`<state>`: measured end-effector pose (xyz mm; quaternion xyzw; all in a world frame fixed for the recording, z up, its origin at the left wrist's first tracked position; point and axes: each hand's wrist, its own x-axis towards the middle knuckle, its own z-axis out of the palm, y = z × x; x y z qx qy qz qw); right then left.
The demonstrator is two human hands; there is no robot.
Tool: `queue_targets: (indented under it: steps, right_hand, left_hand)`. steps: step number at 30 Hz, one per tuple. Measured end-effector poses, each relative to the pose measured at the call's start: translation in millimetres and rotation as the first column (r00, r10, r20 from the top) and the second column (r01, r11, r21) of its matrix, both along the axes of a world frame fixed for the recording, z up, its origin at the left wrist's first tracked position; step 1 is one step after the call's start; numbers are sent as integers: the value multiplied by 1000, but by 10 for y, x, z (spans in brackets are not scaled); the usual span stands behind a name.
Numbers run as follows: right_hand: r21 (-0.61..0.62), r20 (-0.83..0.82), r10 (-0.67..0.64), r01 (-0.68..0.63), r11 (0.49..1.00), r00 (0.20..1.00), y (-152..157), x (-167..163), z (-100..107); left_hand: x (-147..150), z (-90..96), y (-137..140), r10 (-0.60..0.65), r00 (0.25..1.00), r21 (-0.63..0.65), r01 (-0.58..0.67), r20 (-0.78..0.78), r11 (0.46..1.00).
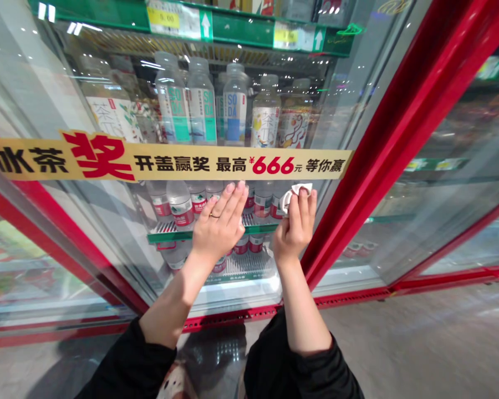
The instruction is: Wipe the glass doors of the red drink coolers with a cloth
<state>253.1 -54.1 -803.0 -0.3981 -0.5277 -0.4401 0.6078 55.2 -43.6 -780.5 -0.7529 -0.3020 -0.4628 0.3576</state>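
Observation:
My left hand (pixel 220 219) lies against the glass door (pixel 137 216) with its fingers stretched out, just under a yellow printed strip (pixel 170 163). A ring shows on one of its fingers. To the right, my right hand (pixel 295 221) presses a crumpled white tissue (pixel 289 199) to the same glass, its fingers bent over it. The tissue sits just below the strip's right end. Behind the glass, partly covered by my hands, stand water bottles (pixel 179 205) with red labels.
Soda bottles (pixel 235 105) and tea bottles (pixel 266 113) fill the shelf above. Price tags (pixel 166 19) line the green shelf edge. Red door frames (pixel 382 127) slant on both sides. Grey floor (pixel 441 332) lies below, with my feet close to the fridge base.

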Motion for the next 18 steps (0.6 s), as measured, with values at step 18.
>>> queue_targets:
  steps: [18]
  right_hand:
    - [-71, -64, -28, 23, 997, 998, -29, 38, -64]
  left_hand:
    - [-30, 39, -41, 60, 997, 32, -58, -48, 998]
